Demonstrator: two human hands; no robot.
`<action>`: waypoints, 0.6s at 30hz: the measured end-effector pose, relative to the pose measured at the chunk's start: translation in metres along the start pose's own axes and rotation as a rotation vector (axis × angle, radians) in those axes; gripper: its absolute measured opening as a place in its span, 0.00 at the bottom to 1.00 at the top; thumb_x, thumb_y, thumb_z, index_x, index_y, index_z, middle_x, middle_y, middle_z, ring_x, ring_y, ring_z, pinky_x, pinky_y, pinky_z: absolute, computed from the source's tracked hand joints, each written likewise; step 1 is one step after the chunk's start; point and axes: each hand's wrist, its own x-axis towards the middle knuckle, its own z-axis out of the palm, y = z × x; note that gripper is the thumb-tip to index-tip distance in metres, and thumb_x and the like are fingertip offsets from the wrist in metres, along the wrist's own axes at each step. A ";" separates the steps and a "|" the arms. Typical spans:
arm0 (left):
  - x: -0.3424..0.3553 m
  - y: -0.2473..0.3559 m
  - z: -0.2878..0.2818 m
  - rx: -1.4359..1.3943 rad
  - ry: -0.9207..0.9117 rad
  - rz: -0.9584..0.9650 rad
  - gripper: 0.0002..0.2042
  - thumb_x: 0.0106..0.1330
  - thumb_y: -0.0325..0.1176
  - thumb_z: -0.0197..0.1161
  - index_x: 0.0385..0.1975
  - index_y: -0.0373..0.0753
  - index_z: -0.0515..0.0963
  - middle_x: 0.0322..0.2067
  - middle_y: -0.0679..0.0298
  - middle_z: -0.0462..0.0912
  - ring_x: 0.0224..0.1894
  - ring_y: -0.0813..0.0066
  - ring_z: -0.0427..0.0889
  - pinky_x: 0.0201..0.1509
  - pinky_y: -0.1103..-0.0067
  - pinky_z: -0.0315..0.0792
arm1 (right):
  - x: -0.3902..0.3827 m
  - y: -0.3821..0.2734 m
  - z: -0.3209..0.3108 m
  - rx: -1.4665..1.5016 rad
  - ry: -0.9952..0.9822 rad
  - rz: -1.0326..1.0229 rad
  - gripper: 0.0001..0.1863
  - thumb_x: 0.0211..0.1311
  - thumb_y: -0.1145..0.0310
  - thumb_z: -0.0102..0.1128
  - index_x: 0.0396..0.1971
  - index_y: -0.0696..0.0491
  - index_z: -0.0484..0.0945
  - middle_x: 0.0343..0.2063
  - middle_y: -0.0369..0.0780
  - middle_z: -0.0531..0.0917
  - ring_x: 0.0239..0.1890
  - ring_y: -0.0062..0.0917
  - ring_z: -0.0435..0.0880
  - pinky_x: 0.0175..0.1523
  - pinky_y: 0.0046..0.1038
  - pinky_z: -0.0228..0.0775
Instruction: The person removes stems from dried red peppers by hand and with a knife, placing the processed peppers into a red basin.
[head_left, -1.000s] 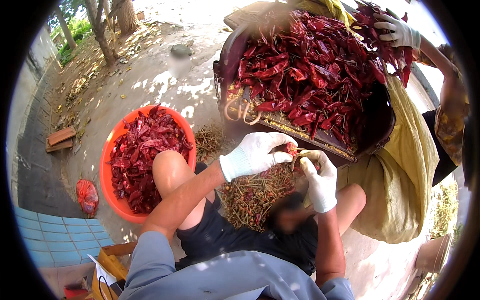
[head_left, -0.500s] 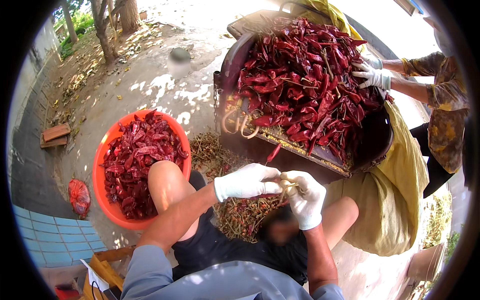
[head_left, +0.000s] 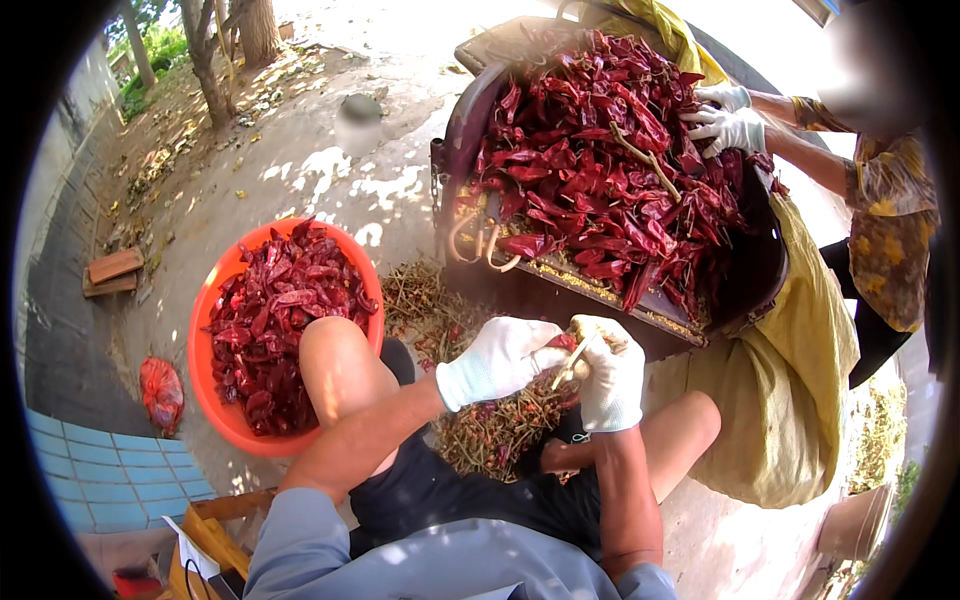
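My left hand [head_left: 505, 358], in a white knit glove, is closed around a dried red chili pepper [head_left: 563, 342], whose red end shows past the fingertips. Close beside it, my right hand [head_left: 610, 372], gloved the same way, pinches a pale chili stem [head_left: 566, 368] that sticks out below its fingers. Most of the pepper is hidden by the gloves. Both hands are above a heap of dry stems [head_left: 490, 435] between my legs. Ahead of them a dark metal cart [head_left: 530, 295] bears a big pile of dried red chilies [head_left: 610, 180].
An orange basin [head_left: 204, 385] of chilies stands at my left knee. A co-worker's gloved hands [head_left: 725, 125] rest on the pile's right side. Yellow sacking [head_left: 780, 400] hangs by the cart. Bricks [head_left: 115, 265] and a red bag [head_left: 161, 392] lie at the left.
A pepper's red end now shows between my hands. The pepper lying on the cart's front edge is gone from there. The co-worker's hands have shifted left, and a long twig now shows atop the pile.
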 end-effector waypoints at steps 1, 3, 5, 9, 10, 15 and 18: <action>0.000 0.001 0.001 -0.040 0.021 -0.025 0.14 0.68 0.40 0.60 0.37 0.33 0.80 0.27 0.52 0.81 0.32 0.53 0.83 0.36 0.69 0.74 | 0.004 0.005 0.001 0.142 -0.008 0.023 0.10 0.66 0.72 0.62 0.42 0.62 0.81 0.29 0.38 0.84 0.21 0.16 0.78 0.24 0.17 0.72; 0.001 0.003 0.001 -0.118 0.066 -0.074 0.14 0.68 0.40 0.60 0.37 0.33 0.80 0.29 0.54 0.83 0.33 0.57 0.84 0.37 0.71 0.75 | 0.013 0.013 0.003 0.349 -0.006 0.108 0.09 0.68 0.72 0.60 0.42 0.62 0.78 0.28 0.37 0.82 0.18 0.15 0.75 0.23 0.17 0.71; 0.005 0.006 -0.002 -0.171 0.074 -0.063 0.11 0.69 0.36 0.62 0.38 0.33 0.81 0.32 0.56 0.84 0.34 0.67 0.85 0.39 0.75 0.76 | 0.029 0.023 -0.008 0.554 0.006 0.201 0.09 0.70 0.71 0.58 0.44 0.60 0.77 0.29 0.36 0.82 0.18 0.14 0.74 0.23 0.16 0.70; -0.001 0.009 -0.016 -0.546 0.185 -0.032 0.11 0.71 0.34 0.60 0.44 0.33 0.79 0.34 0.64 0.85 0.37 0.79 0.82 0.44 0.80 0.74 | 0.057 0.017 -0.066 0.614 0.264 0.008 0.09 0.70 0.71 0.58 0.47 0.55 0.75 0.33 0.33 0.80 0.22 0.11 0.73 0.32 0.18 0.73; 0.002 0.013 -0.025 -0.509 0.150 -0.138 0.11 0.71 0.34 0.60 0.44 0.33 0.79 0.33 0.65 0.84 0.36 0.81 0.80 0.44 0.81 0.74 | 0.055 0.020 -0.083 0.423 0.065 0.002 0.11 0.68 0.71 0.61 0.47 0.55 0.75 0.35 0.34 0.80 0.23 0.13 0.75 0.35 0.23 0.74; 0.008 0.005 -0.032 -0.696 0.115 -0.271 0.11 0.68 0.27 0.57 0.49 0.34 0.76 0.38 0.65 0.81 0.37 0.81 0.77 0.44 0.81 0.73 | 0.024 0.013 -0.056 -0.055 0.016 0.190 0.26 0.65 0.84 0.52 0.63 0.66 0.60 0.52 0.49 0.75 0.43 0.31 0.83 0.53 0.36 0.81; 0.008 0.007 -0.025 -0.827 0.133 -0.309 0.14 0.66 0.21 0.54 0.51 0.33 0.73 0.42 0.62 0.80 0.41 0.77 0.80 0.49 0.79 0.75 | 0.014 0.012 -0.053 -0.109 -0.007 0.132 0.23 0.66 0.81 0.56 0.60 0.64 0.67 0.47 0.47 0.80 0.38 0.25 0.84 0.44 0.28 0.84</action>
